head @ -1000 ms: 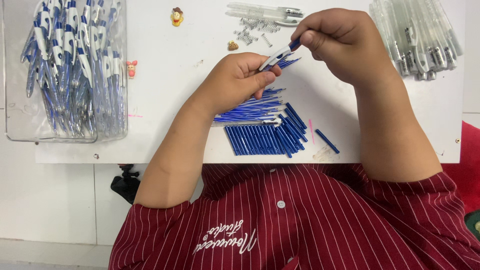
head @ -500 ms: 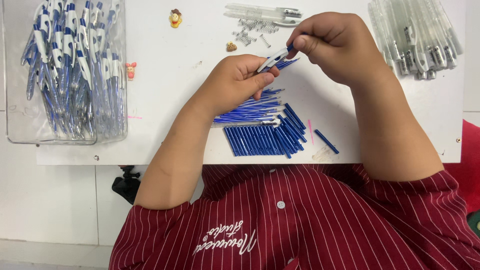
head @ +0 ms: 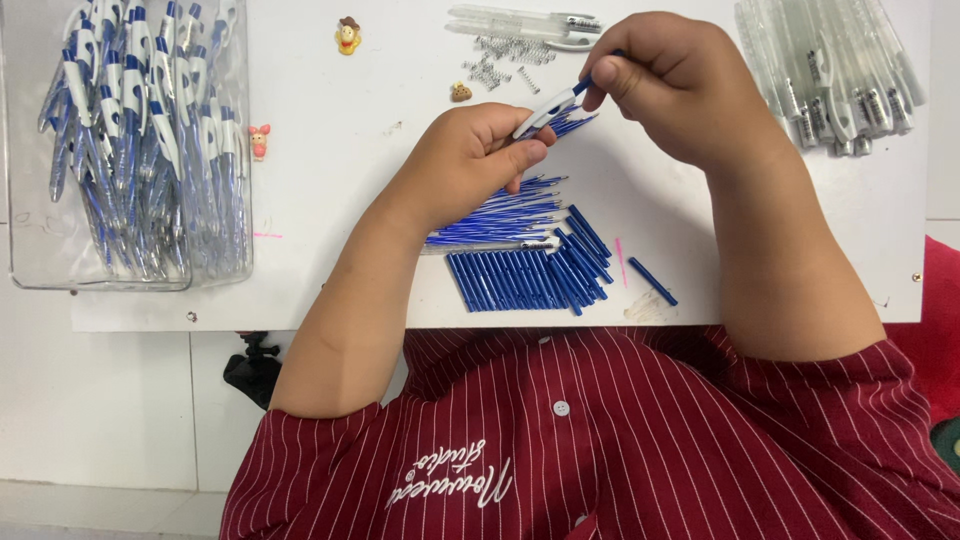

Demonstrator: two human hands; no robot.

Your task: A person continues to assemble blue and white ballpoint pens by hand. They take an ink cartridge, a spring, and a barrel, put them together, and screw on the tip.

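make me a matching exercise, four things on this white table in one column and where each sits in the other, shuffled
Things:
1. clear plastic bin of finished blue and white pens
2. pile of clear empty pen barrels
3. small metal springs
4. row of short blue plastic pen sleeves

Places:
A. top middle, above the left hand
B. near table edge, by the red striped shirt
C. far left
D. top right corner

Pairs: 1-C, 2-D, 3-A, 4-B

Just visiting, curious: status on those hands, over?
Left hand grips white-and-blue plastic pen. Right hand pinches its blue tip. Loose blue refills lie beneath, nothing blocking.
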